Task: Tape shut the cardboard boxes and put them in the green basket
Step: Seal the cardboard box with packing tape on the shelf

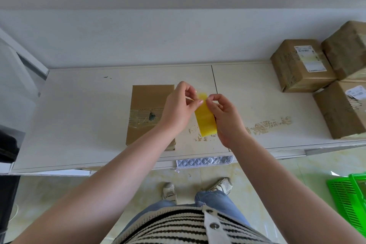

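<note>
Both hands' fingers (pixel 198 102) pinch yellow tape (pixel 206 119) beside cardboard box (pixel 146 109).

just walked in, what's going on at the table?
A person is standing at a white table, holding a strip of yellow tape above it. The left hand and the right hand both pinch its top end. A cardboard box lies flat just left of the hands, not yet taped with this strip. More boxes are stacked at right. The green basket sits on the floor.
</note>
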Motion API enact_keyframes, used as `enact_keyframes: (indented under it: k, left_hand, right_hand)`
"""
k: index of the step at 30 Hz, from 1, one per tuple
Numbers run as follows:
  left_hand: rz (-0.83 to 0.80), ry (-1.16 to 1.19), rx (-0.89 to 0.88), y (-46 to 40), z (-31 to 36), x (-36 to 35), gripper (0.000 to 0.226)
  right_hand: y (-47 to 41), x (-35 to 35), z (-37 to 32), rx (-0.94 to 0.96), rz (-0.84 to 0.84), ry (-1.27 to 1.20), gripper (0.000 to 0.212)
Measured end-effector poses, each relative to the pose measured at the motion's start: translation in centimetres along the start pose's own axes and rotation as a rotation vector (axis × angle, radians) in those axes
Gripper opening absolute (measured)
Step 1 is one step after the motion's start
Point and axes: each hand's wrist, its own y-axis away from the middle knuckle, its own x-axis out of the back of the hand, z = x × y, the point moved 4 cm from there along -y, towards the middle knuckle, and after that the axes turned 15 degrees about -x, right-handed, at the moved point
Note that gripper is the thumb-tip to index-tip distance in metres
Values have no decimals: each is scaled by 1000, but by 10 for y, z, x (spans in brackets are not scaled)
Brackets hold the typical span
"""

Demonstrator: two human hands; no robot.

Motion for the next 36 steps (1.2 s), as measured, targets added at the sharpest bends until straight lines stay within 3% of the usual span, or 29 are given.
enact_keyframes:
  k: [4,10,14,19,23,25,28,30,32,34,36]
  left_hand:
    - [46,-40,-42,0,3,2,51]
    - [-41,-189,-181,-3,10,5,15]
    - [-25,-149,-90,-4,3,3,16]
    - [107,-38,32,-7,-4,1,7]
    - [121,-89,76,-8,-6,-2,17]
    - [132,63,158,-7,-9,-6,15]
    - [197,370,365,-3,-15,-10,7]
    - [272,560,487,-1,-22,-7,9]
    - [342,768,567,0,-25,-6,13]
    - [374,844,590,1,-26,-6,14]
    - [367,779,589,0,-27,-7,14]
  right_hand:
    - [2,0,3,-60,-26,-69,22]
    - [1,-1,1,-38,-33,-48,17]
    - [-2,1,-5,46,26,43,18]
    - [0,1,-9,143,86,122,17]
    - [-2,1,-9,164,172,162,12]
    - [-3,1,-8,142,171,137,15]
    - [-7,12,-9,87,129,10,37]
    - [-11,26,-12,54,203,160,38]
    - [-16,36,-4,-128,205,334,40]
    - [-16,38,12,-347,73,201,38]
    - [-12,38,15,-404,11,-11,33]
